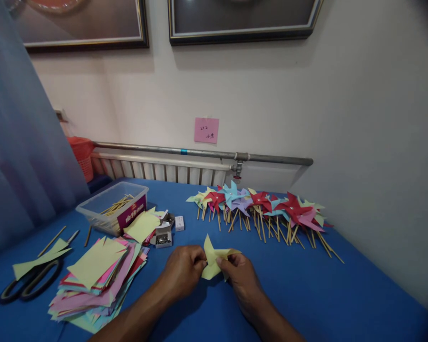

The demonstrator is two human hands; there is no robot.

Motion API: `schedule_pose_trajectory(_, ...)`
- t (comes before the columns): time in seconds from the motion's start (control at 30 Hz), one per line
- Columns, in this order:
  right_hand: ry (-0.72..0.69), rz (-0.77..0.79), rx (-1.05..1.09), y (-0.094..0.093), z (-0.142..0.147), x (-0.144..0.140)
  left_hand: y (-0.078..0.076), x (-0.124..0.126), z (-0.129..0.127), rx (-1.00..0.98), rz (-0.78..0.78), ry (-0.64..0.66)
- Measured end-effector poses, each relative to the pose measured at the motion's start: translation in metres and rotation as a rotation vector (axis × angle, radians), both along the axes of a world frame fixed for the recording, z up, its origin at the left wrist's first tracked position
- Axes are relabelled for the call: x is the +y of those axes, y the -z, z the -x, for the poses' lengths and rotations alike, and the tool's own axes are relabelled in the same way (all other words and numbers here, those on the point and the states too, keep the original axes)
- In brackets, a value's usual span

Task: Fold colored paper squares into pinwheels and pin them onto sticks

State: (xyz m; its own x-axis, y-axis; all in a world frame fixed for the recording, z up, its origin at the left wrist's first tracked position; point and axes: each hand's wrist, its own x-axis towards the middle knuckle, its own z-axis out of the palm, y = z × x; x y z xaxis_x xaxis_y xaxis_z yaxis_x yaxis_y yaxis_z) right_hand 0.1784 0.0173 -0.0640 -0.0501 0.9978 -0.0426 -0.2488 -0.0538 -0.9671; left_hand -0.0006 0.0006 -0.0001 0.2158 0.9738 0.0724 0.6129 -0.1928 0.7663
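Both forearms come in from the near edge of the blue table (306,294) and meet about mid-table. The left hand (183,270) and right hand (237,273) are both pinched shut on a yellow paper (211,260), one on each side of it, knuckles up, wrists low over the cloth. The paper is partly folded, with one point sticking up between the thumbs and a flap lying over toward the right hand. It sits just above the table, not flat on it.

Room-wise, the stretch of table to the right of the hands is bare blue all the way out to the right edge by the wall. The left side is crowded: a paper stack (96,280) of mixed colours sits close beside the left forearm, spilling toward the near edge, and the scissors (28,282) lie past it near the left edge under a yellow strip.

Just behind the hands there's a small open pin box (163,236) and a tiny white box (179,223), with a narrow bare gap between them and the fingers. Left of those is a clear tub (112,206) with sticks in it.

Further back, the pinwheels (260,206) lie in a long row along the far edge, sticks pointing toward the hands, well apart from them. Behind that is the radiator and a pink note (206,130) on the wall.
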Motion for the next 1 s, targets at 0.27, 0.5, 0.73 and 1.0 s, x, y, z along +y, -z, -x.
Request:
schedule_pose_trajectory(0.27,0.023,-0.003,0.014,-0.0070,-0.0003,-0.0033,0.0030,0.0012,0.0001,-0.003,-0.003,0.006)
schedule_pose_trajectory(0.5,0.032,0.014,0.022,-0.0059,0.0002,-0.0023,0.0034,0.0008,-0.0013,-0.013,-0.006,0.009)
schedule_pose_trajectory(0.73,0.090,0.023,0.025,-0.0068,0.0007,-0.0031,0.0031,0.0005,-0.0017,-0.014,0.020,0.007)
schedule_pose_trajectory(1.0,0.090,0.000,0.005,-0.0066,0.0003,-0.0032,0.0029,0.0007,-0.0028,-0.025,0.033,0.007)
